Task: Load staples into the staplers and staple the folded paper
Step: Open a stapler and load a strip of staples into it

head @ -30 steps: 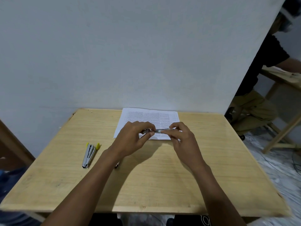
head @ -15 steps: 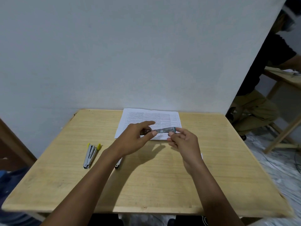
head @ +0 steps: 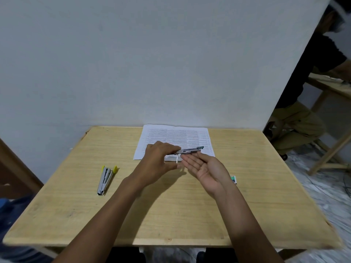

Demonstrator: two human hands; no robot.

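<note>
Item: small metal stapler (head: 190,150), held above the lower edge of the printed paper (head: 176,137), centre of the frame.

Grip: the left hand (head: 159,160) pinches the stapler's left end between thumb and fingers. The right hand (head: 207,168) lies palm up and spread just below the stapler's middle, grasping nothing; its fingertips (head: 185,158) are near the body, though contact cannot be told.

Axis: the long axis runs left to right across the frame, rising slightly toward the right — the free, dark-tipped end points to the upper right, away from the left hand's pinch. The right hand is the nearer to that free end.

Appearance: slim, silver, with a thin rod hanging down from near the held end, probably the spring pusher drawn out of the magazine. Whether staples sit inside cannot be told.

Also on the table (head: 171,215): a second stapler (head: 106,179) with yellow tips, lying opened at mid left, well apart from both hands; a small box (head: 234,179), probably staples, half hidden behind the right wrist.

Stage, as judged: loading in hand — stapling not yet begun.
</note>
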